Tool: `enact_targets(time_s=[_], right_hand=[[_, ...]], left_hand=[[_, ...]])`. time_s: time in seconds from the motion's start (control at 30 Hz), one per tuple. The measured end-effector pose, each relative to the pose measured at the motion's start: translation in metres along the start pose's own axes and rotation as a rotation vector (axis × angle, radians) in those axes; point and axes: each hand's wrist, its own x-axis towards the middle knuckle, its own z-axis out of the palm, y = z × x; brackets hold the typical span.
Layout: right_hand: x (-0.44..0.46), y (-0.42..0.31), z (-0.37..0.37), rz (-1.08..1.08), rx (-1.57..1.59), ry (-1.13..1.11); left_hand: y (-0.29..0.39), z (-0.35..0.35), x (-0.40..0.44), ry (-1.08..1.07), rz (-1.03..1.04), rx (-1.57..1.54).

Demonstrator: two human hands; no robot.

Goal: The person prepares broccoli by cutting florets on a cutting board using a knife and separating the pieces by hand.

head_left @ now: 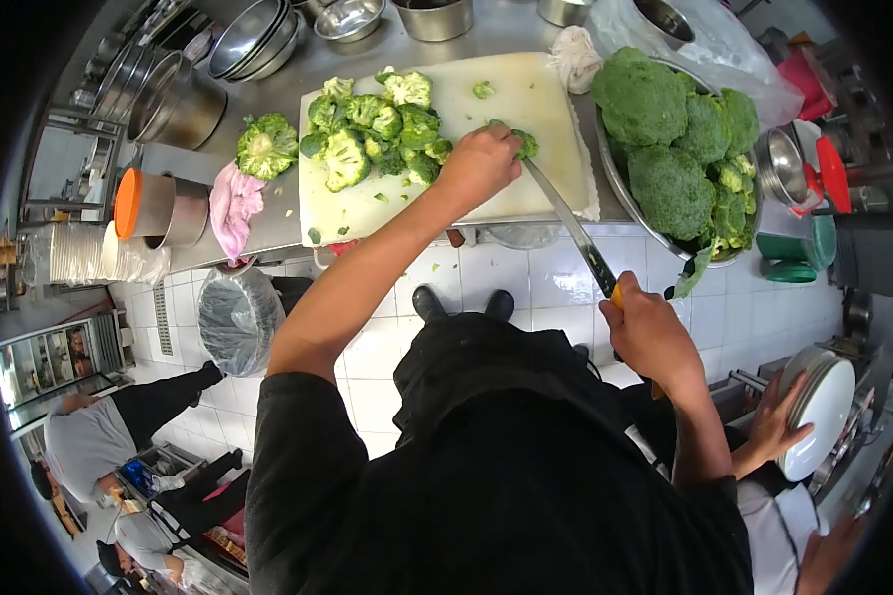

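Standing at the lower left, two co-workers [94, 446] in grey shirts occupy the floor area beyond one plastic-lined bin [238, 319]. On the steel desk [280, 210], from left to right, lie one pot with an orange rim [141, 206], one pink cloth [234, 210] and one uncut-looking broccoli head [267, 147], just beside the white board [461, 89]. A heap of cut florets [347, 159] covers the left half of the board; overlap prevents an exact count. The left hand [481, 164], its forearm crossing the board's near edge and hiding part of it, has its fingers bent and drawn together on one small broccoli piece [525, 145], which they partly cover. One loose scrap [483, 89] rests farther back. One knife [577, 230] slants from this piece toward the person, its tip near the left fingers. One crumpled white cloth [574, 59] sits at the board's far right corner. The right hand [650, 327], beyond the desk's near edge, has its fingers closed around the knife's yellow handle. One oval metal tray [613, 177] holds several large broccoli crowns [670, 188], too overlapped to count exactly. At the lower right, a co-worker's hand [776, 421] touches a stack of white plates [826, 412].
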Motion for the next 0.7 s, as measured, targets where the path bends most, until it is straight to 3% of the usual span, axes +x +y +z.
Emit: enact_targets(time_s=[0.2, 0.3, 0.47, 0.6, 0.7], right_hand=[[0.004, -0.004, 0.016, 0.027, 0.01, -0.048], [0.001, 0.008, 0.031, -0.009, 0.039, -0.002], [-0.033, -0.001, 0.039, 0.119, 0.164, 0.057], [-0.037, -0.008, 0.064, 0.225, 0.346, 0.085], [-0.043, -0.016, 0.074, 0.26, 0.441, 0.113]], left_hand=[[0.0, -0.001, 0.001, -0.047, 0.03, 0.058], [-0.007, -0.003, 0.005, 0.05, -0.023, -0.07], [-0.017, -0.024, 0.016, 0.332, -0.343, -0.384], [0.03, -0.071, 0.064, 0.374, -0.108, -0.464], [0.046, -0.06, 0.146, 0.472, 0.097, -0.401]])
